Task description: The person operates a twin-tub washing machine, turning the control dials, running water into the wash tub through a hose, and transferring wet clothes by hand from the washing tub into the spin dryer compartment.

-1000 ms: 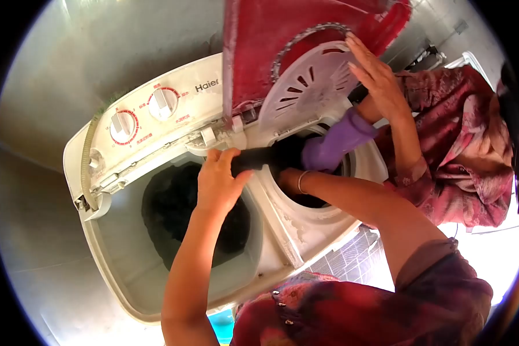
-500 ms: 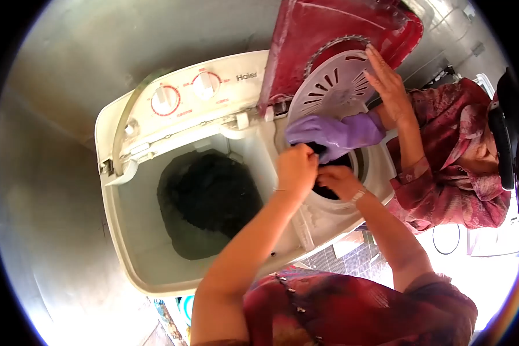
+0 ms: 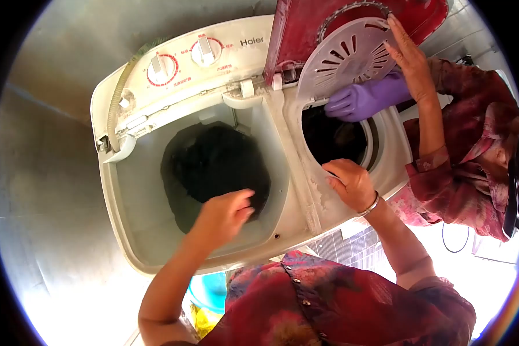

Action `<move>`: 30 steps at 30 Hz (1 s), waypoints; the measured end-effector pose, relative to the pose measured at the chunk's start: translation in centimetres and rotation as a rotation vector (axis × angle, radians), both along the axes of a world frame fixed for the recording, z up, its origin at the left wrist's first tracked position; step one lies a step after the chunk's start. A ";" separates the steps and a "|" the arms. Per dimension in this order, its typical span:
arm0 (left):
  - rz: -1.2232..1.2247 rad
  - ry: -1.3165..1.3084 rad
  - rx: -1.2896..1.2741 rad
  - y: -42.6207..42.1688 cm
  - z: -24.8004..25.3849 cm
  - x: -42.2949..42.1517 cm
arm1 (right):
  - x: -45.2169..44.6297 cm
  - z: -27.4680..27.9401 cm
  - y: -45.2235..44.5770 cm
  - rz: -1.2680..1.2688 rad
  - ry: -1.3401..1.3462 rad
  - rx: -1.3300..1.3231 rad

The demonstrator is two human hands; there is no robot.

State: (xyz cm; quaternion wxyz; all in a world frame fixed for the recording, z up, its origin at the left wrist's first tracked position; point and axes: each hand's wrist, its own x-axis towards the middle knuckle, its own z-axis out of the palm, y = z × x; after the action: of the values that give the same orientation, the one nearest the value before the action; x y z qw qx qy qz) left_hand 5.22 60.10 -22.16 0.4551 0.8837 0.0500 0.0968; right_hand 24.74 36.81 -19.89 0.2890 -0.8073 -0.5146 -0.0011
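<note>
My left hand [image 3: 228, 213] hangs over the wash tub [image 3: 135, 202], fingers bent and slightly apart, nothing visible in them. Below it, a dark mass of laundry [image 3: 216, 164] lies in cloudy water. At the front edge of the spin tub [image 3: 375, 147], my right hand [image 3: 352, 185] curls its fingers at the rim. Inside that tub is dark cloth [image 3: 331, 135]. A co-worker's purple-gloved hand [image 3: 360, 104] reaches over its far side. The co-worker's bare hand [image 3: 412, 60] rests against a raised, slotted pale inner lid [image 3: 343, 57].
A red outer lid [image 3: 297, 34] stands raised behind the spin tub. Two dials [image 3: 162, 70] and a drain hose [image 3: 116, 106] sit on the control panel [image 3: 230, 60]. A metal wall [image 3: 46, 161] rises at the left. A blue basin [image 3: 209, 291] is on the floor.
My left hand has moved left from the spin tub to over the wash tub. My right hand has drawn back to the spin tub's front rim. The purple glove has shifted right and up.
</note>
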 end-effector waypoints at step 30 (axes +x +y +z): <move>-0.422 0.648 1.021 9.4 -23.1 2.7 | -3.4 1.3 -0.6 -0.280 -0.099 -0.090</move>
State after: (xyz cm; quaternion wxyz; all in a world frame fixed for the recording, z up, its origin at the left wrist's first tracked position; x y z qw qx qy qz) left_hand 7.92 69.50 -45.22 -0.0519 0.9645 -0.0424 -0.2554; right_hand 21.36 36.26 -18.55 0.2236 -0.8822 -0.4102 -0.0582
